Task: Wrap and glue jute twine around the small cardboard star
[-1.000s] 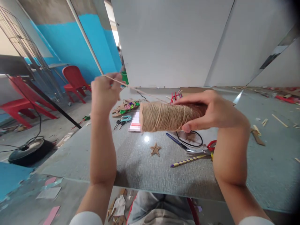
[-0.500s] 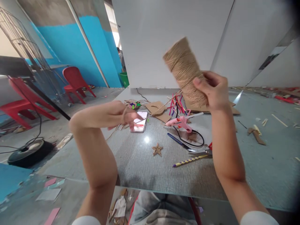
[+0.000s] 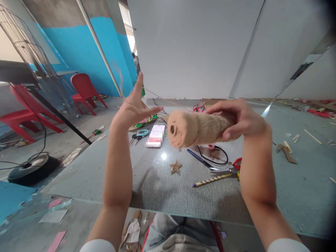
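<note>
Left to right. Your left hand (image 3: 133,108) is raised above the table's left part, fingers spread, palm open; a thin blurred strand of twine (image 3: 120,78) trails up from it, and I can't tell whether any finger pinches it.

Your right hand (image 3: 240,120) is wrapped around the far end of the twine spool (image 3: 196,127), fingers curled over the top, thumb under. The spool lies level in the air above the table (image 3: 157,189), hollow core end facing you.

Handling, as a judgement: the spool looks light, with a stiff core under a soft, rough jute wrap that grips well and isn't fragile. Hold it by the wound body or core end; the loose strand is limp, so pinch it.

Count: one spool, one phone (image 3: 155,135), one twine star (image 3: 175,167), one striped pencil (image 3: 210,180), one blue pen (image 3: 196,158), one pair of red-handled scissors (image 3: 231,167), two red chairs (image 3: 84,89).
</note>
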`<state>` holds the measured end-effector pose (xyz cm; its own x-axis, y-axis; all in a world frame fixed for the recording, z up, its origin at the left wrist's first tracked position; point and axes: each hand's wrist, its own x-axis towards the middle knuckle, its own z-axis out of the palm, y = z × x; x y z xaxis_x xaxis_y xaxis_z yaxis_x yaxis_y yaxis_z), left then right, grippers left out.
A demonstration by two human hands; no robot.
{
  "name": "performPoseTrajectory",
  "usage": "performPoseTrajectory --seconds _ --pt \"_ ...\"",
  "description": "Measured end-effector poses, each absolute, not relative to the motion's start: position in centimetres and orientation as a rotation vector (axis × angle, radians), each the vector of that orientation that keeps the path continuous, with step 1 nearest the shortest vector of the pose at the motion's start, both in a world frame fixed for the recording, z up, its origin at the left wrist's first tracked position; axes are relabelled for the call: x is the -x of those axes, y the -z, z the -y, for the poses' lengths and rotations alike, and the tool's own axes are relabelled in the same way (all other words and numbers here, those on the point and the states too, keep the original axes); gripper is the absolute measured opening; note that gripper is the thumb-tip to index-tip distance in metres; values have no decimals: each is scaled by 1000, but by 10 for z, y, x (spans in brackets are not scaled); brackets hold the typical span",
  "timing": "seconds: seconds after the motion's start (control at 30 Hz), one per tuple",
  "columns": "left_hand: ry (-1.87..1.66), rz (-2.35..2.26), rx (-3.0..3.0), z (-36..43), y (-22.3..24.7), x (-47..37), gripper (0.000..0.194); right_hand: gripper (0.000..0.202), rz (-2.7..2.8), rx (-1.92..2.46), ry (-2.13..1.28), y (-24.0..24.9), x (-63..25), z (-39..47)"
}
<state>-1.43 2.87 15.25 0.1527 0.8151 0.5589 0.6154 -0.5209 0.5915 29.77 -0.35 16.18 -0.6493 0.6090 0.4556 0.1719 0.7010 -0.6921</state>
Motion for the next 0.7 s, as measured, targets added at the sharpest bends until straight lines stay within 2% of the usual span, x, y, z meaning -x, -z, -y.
performPoseTrajectory --seconds 0.07,0.13,0.23,0.3,0.4,0.53,0.7 --pt "-1551 -1262 -2067 -31 -154 17 103 72 2334 706 -843 -164 -293 9" --pt "-1723 -1024 -1859 -31 -157 20 83 81 2342 822 -779 -165 -289 12" --pt "-1764 -717 -1609 -24 -165 20 51 84 2324 839 -717 -163 -283 10" --pt "-1759 -606 -1508 -16 -170 18 39 81 2304 812 -726 -161 -282 8" --pt "-1797 -463 -1418 -5 -173 16 45 70 2242 751 -720 -161 -280 6" --pt "-1817 -414 -1416 0 -172 26 57 72 2194 743 -685 -160 -279 6" --pt "-1816 -339 -1472 -2 -174 50 47 64 2136 945 -489 -153 -277 -10"
